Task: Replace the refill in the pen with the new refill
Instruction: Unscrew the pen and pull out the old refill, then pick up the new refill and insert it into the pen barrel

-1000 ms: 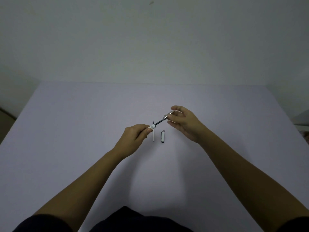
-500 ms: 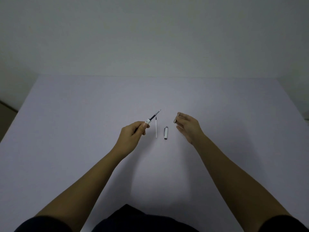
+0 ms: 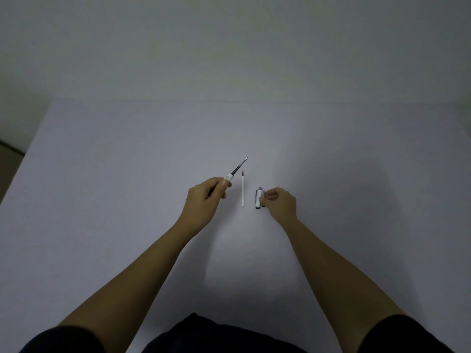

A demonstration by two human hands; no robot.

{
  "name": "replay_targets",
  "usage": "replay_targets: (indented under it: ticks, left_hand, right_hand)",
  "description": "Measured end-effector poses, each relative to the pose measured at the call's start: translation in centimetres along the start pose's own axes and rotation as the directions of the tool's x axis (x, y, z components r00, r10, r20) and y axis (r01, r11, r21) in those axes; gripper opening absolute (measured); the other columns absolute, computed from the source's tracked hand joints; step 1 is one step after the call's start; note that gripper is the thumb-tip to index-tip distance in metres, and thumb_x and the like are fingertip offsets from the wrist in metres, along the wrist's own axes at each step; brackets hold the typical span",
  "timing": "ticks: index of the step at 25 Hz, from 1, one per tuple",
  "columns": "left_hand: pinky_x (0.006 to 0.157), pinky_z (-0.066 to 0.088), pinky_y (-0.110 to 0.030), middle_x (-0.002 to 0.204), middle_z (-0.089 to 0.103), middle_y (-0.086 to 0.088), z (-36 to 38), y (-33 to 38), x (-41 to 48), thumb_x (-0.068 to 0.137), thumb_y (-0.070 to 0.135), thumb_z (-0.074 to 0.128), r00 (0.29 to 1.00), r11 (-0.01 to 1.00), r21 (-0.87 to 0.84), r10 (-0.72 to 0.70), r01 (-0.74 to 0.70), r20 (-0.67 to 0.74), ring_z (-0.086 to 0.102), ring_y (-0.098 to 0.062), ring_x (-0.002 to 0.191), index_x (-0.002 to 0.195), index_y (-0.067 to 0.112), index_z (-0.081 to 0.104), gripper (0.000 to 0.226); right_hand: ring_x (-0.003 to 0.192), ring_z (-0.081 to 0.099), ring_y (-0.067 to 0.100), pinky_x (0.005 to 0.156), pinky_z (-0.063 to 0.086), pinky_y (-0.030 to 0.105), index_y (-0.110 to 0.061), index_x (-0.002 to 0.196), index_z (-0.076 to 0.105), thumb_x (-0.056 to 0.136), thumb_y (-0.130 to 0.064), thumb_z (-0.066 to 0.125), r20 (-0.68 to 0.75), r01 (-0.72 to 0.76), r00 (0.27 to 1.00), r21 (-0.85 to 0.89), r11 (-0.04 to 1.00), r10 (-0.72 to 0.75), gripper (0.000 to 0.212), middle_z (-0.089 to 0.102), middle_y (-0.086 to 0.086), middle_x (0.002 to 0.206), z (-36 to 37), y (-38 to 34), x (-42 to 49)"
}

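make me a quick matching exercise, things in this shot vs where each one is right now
Things:
1. pen barrel
2. new refill
3. pen cap
4. old refill

Places:
A. lying alone on the table
B. sticking out of the barrel
C. gripped in the left hand
D. on the table by the right hand

Pairs: 1-C, 2-A, 3-D, 4-B

A: Report left hand (image 3: 205,197) status.

B: I read it as a closed fist, thumb pressed on top, knuckles toward 12 o'clock. Forearm enters from 7 o'clock, bare to the dark sleeve (image 3: 63,340).

A: Right hand (image 3: 279,203)?

B: Lowered to the surface, fingers curled in, thumb and fingertips (image 3: 267,197) pinched together toward 9 o'clock. Forearm enters from 5 o'clock. The hands are apart, not touching.
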State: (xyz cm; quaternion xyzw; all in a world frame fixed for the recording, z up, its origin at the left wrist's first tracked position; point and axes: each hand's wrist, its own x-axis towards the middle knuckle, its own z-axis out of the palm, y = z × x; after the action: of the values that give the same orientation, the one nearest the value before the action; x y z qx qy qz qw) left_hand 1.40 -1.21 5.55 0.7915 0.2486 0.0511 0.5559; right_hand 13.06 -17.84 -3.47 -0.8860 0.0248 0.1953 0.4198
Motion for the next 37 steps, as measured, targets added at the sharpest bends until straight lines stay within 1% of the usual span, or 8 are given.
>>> replay_targets:
  ticks: [7, 9, 14, 18, 22, 28, 31, 37]
  left_hand:
    - [0.045, 0.035, -0.006, 0.068, 0.057, 0.009, 0.4, -0.7, 0.2, 0.095, 0.032, 0.045, 1.000, 1.000, -0.001, 0.009, -0.009, -0.007, 0.044, 0.003, 0.046, 0.095, 0.020, 0.068, 0.026]
    - [0.045, 0.036, -0.006, 0.068, 0.058, 0.009, 0.6, -0.7, 0.2, 0.095, 0.032, 0.045, 1.000, 1.000, 0.006, 0.011, -0.011, -0.015, 0.046, 0.004, 0.047, 0.096, 0.019, 0.068, 0.026]
    - [0.046, 0.036, -0.002, 0.068, 0.058, 0.011, 1.5, -1.3, 0.5, 0.095, 0.030, 0.045, 0.999, 0.995, 0.089, 0.045, -0.042, -0.027, 0.049, 0.002, 0.049, 0.099, 0.014, 0.067, 0.027]
    - [0.049, 0.038, -0.004, 0.067, 0.058, 0.012, 0.2, -3.5, 1.2, 0.095, 0.031, 0.045, 0.998, 0.992, 0.124, -0.012, 0.019, -0.056, 0.046, -0.002, 0.051, 0.099, 0.014, 0.067, 0.027]
    - [0.049, 0.040, -0.008, 0.069, 0.059, 0.010, -0.4, -4.8, 0.6, 0.095, 0.032, 0.046, 0.998, 0.989, 0.141, -0.040, 0.045, -0.039, 0.047, -0.002, 0.053, 0.097, 0.016, 0.068, 0.027]
    - [0.056, 0.040, -0.020, 0.071, 0.060, 0.008, -1.6, -5.6, 1.6, 0.094, 0.037, 0.046, 0.980, 0.985, 0.057, -0.158, 0.166, -0.122, 0.052, -0.005, 0.061, 0.096, 0.013, 0.067, 0.032]
    - [0.057, 0.042, -0.019, 0.072, 0.060, 0.009, -1.5, -3.9, 2.5, 0.094, 0.036, 0.046, 0.984, 0.992, 0.032, -0.120, 0.125, -0.132, 0.052, -0.004, 0.059, 0.098, 0.014, 0.067, 0.031]
    - [0.058, 0.042, -0.019, 0.072, 0.060, 0.010, -1.4, -3.0, 3.0, 0.095, 0.035, 0.046, 0.986, 0.996, 0.006, -0.091, 0.093, -0.140, 0.051, -0.004, 0.059, 0.100, 0.015, 0.068, 0.030]
  right_hand:
    - [0.088, 0.067, 0.023, 0.070, 0.043, 0.014, -0.003, 0.096, 0.067, 0.082, -0.017, 0.068, -0.020, 0.093, 0.996, 0.019, 0.995, -0.093, 0.020, 0.072, 0.015, 0.096, -1.1, -0.7, -0.2]
    - [0.081, 0.068, 0.014, 0.064, 0.043, 0.004, -0.007, 0.095, 0.070, 0.084, -0.017, 0.065, 0.005, 0.172, 0.985, 0.124, 0.977, -0.173, 0.015, 0.073, 0.012, 0.094, -1.5, -2.2, -0.9]
    - [0.085, 0.070, 0.004, 0.082, 0.053, 0.016, -0.014, 0.106, 0.069, 0.087, -0.015, 0.062, 0.300, 0.179, 0.878, 0.516, 0.838, -0.372, 0.020, 0.071, -0.002, 0.098, -1.8, -6.5, -2.1]
    - [0.079, 0.069, 0.001, 0.077, 0.053, 0.016, -0.012, 0.098, 0.069, 0.088, -0.015, 0.062, 0.322, 0.053, 0.902, 0.580, 0.813, -0.289, 0.013, 0.071, -0.001, 0.092, 1.2, -9.1, -1.1]
    - [0.074, 0.067, 0.005, 0.074, 0.054, 0.018, -0.010, 0.091, 0.066, 0.088, -0.014, 0.061, 0.171, -0.003, 0.973, 0.675, 0.738, -0.152, 0.007, 0.069, 0.002, 0.082, 1.3, -9.6, 0.8]
    - [0.079, 0.067, 0.017, 0.072, 0.048, 0.017, -0.003, 0.093, 0.069, 0.080, -0.020, 0.070, 0.024, 0.135, 0.990, 0.143, 0.980, -0.140, 0.021, 0.074, 0.016, 0.091, 2.4, -7.7, 3.8]
    - [0.087, 0.066, 0.025, 0.075, 0.045, 0.023, -0.001, 0.092, 0.070, 0.080, -0.019, 0.071, 0.043, 0.186, 0.982, -0.078, 0.979, -0.183, 0.022, 0.073, 0.017, 0.093, 2.2, -7.2, 4.6]
    - [0.088, 0.066, 0.026, 0.070, 0.042, 0.022, 0.000, 0.083, 0.069, 0.079, -0.019, 0.071, 0.049, 0.176, 0.984, -0.211, 0.962, -0.170, 0.020, 0.072, 0.016, 0.093, 2.9, -7.1, 5.2]
